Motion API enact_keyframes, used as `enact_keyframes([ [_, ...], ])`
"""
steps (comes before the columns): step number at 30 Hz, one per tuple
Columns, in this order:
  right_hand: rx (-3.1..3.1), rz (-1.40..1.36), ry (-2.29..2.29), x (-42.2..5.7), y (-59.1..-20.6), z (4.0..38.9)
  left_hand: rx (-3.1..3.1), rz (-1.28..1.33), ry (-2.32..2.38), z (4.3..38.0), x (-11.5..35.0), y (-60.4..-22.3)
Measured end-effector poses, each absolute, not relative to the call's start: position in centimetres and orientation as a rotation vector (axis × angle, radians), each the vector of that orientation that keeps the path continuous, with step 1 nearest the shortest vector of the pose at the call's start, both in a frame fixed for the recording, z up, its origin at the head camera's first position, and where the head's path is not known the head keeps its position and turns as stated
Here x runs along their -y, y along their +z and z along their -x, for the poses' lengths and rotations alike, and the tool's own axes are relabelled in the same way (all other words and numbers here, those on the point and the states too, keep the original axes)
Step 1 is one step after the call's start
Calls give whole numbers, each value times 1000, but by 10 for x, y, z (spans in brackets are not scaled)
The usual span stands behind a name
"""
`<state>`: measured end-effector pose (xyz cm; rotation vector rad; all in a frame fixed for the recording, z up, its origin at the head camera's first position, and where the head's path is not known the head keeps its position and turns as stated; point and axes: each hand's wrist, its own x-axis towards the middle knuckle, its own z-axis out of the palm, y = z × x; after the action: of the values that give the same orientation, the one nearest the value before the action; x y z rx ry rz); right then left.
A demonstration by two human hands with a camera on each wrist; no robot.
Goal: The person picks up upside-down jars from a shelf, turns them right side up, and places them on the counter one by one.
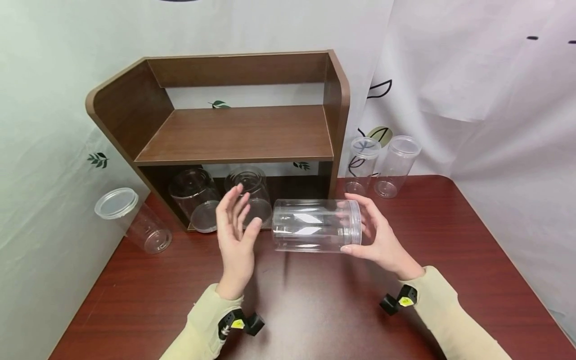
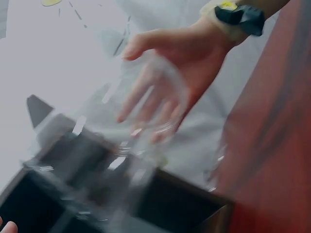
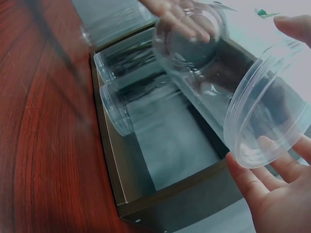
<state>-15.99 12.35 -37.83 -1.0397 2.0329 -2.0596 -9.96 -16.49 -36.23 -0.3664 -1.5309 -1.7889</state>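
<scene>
A large clear cylindrical jar point(image 1: 310, 225) lies sideways in the air above the table, its lidded end to the right. My right hand point(image 1: 384, 242) grips it around that end, thumb at the near side and fingers behind. In the right wrist view, the ridged translucent lid point(image 3: 257, 111) sits between the fingers and thumb. My left hand point(image 1: 236, 250) is raised beside the jar's base, palm turned toward it, with fingers spread and nothing held. Only a fingertip or two of the left hand shows in the left wrist view, which is blurred.
Behind the hands stands a brown two-tier shelf point(image 1: 243, 132). Its lower tier holds two clear jars, one left point(image 1: 191, 192) and one beside it point(image 1: 247, 182). A lidded jar point(image 1: 139, 225) stands left of the shelf. Two slimmer jars point(image 1: 357, 167) stand right, on the reddish table point(image 1: 315, 315).
</scene>
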Motion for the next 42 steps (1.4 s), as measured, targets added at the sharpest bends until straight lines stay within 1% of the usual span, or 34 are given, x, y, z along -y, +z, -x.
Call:
enact_keyframes([
  [9,-2126,1052,-2003,-128,-382,161,1360,292,-1684,102,204,-328],
  [18,-2209,1060,-2002,-132,-386,163,1379,133,-1529,101,248,-292],
  [25,-2326,1025,-1922,-142,-385,164,1331,14,-1550,98,271,-260],
  [33,-2383,996,-1900,-154,-385,165,1467,-241,-1480,111,315,-257],
  [38,-2309,942,-1961,-162,-384,163,1445,-275,-1603,122,335,-262],
  [42,-2373,892,-1949,-169,-384,162,1395,-261,-1680,129,343,-259],
])
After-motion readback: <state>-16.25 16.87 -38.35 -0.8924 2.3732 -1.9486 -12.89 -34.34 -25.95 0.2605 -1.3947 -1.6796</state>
